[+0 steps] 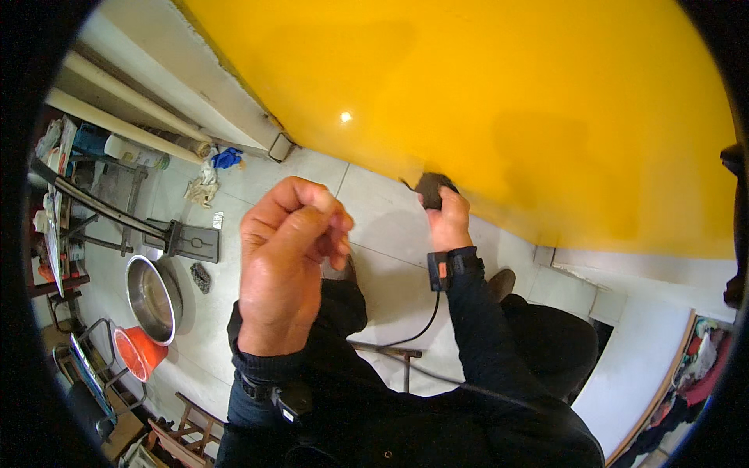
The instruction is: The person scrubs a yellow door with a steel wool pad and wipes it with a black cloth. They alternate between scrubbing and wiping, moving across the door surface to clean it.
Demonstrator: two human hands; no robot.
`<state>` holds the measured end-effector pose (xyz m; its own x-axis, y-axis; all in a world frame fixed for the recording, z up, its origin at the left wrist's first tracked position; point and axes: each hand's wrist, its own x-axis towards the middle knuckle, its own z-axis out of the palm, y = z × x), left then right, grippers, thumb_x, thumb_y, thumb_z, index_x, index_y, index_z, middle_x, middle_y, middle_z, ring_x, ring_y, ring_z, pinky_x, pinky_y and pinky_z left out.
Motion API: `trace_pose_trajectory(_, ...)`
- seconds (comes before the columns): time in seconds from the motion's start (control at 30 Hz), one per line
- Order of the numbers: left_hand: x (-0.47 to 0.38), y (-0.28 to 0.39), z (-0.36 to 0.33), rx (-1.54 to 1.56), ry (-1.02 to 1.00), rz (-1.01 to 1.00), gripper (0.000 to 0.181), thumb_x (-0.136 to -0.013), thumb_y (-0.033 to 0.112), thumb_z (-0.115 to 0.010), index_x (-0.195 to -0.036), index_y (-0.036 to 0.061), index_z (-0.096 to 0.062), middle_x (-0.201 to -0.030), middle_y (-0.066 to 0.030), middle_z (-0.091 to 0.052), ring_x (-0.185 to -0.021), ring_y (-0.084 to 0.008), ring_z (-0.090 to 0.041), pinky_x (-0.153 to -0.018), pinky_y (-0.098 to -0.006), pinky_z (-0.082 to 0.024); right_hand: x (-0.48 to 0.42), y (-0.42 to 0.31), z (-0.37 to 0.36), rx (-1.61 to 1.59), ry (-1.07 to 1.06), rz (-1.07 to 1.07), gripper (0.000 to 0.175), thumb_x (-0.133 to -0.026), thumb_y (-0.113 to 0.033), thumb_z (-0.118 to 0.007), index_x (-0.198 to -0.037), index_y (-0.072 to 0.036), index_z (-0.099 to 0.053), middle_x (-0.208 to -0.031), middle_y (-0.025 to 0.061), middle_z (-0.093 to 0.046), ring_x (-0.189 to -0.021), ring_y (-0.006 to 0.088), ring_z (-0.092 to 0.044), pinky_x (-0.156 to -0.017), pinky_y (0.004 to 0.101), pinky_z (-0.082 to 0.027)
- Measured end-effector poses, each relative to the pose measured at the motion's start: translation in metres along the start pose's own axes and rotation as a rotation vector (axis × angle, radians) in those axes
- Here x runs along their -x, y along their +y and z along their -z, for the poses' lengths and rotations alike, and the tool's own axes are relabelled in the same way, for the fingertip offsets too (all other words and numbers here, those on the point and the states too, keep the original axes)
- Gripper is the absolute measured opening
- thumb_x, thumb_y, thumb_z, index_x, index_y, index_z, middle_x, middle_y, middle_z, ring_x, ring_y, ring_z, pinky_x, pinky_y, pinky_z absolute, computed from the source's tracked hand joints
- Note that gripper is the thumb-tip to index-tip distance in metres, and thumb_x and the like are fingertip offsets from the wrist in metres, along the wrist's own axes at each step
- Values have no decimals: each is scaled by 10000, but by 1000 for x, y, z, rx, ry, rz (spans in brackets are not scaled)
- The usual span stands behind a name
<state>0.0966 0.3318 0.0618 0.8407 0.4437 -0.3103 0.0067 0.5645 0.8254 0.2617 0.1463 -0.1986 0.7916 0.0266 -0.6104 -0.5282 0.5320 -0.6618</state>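
My right hand (449, 219) grips a dark, fuzzy cloth or pad (432, 188); which of the two I cannot tell. That hand and pad are close to the lower part of a large glossy yellow panel (468, 105). Nearer the camera, my left hand (292, 257) is raised with curled fingers, the thumb against the index finger. Nothing shows in its grasp, though the palm side is partly hidden. Each wrist carries a strapped device, and a black cable (434, 319) runs from the right one (439, 272).
On the tiled floor (386, 225) at left stand a metal basin (153, 299) and an orange-red bucket (139, 351), near a scouring pad (201, 278). Rags (203, 186) lie by pale rolls (134, 126). A wooden stool (404, 353) is beneath me. Clothes (696, 374) fill the lower right.
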Motion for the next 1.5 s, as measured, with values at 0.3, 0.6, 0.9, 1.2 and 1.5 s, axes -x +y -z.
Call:
trace_pose_trajectory(0.3,12,-7,-5,-884,-326,-285,167,-926,109,-793,-1006,27,-671,-862,-83,-654,-733,-163,-607,-648,-323,-484,2,3,-40,6,-61,-55,103,-993,-20,-651,-1046,-23,-740,-1037,109,-755,-929,272,-706,-837,437,-583)
trace_pose_trajectory(0.6,19,-19,16,-1572,-644,-501,290,-816,58,-718,-1099,0,-693,-909,-145,-677,-847,-333,-697,-693,-421,-565,15,19,-74,-26,-124,65,119,-980,15,-648,-1066,24,-728,-1003,127,-749,-884,275,-693,-796,412,-556)
trace_pose_trajectory(0.9,15,-16,18,-1626,-635,-487,350,-804,50,-712,-1144,-22,-675,-908,-144,-677,-871,-334,-710,-688,-418,-570,-24,47,-80,-13,76,-166,254,-1002,23,-564,-1233,-14,-663,-1139,160,-722,-976,343,-695,-769,492,-572)
trace_pose_trajectory(1.2,17,9,23,-1362,-660,-580,302,-743,20,-752,-1018,6,-630,-849,-152,-668,-777,-328,-705,-624,-413,-545,74,-34,-192,-329,-493,-223,332,-1116,-77,-524,-1415,54,-585,-1364,256,-647,-1266,455,-653,-883,393,-630)
trace_pose_trajectory(1.5,7,16,23,-1319,-531,-667,280,-728,27,-742,-968,29,-598,-809,-137,-614,-753,-332,-680,-609,-427,-541,-4,62,-147,-192,-94,-291,219,-1069,-23,-563,-1249,11,-682,-1182,171,-735,-1048,317,-702,-868,442,-581)
